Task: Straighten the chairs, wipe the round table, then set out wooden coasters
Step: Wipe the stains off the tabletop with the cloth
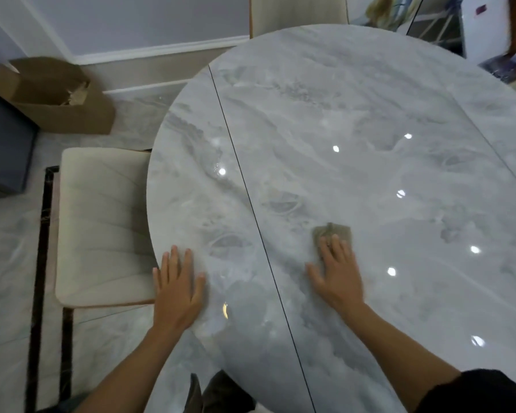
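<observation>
The round grey marble table fills most of the head view. My right hand lies flat with straight fingers on a small beige cloth, pressing it onto the tabletop near the front middle. My left hand rests flat, fingers spread, on the table's left front edge. A cream upholstered chair stands at the left, its seat partly tucked under the table. A second cream chair stands at the far side. No coasters are in view.
An open cardboard box sits on the floor at the back left, beside a dark grey cabinet. A thin dark seam crosses the tabletop. Glass doors and clutter stand at the far right.
</observation>
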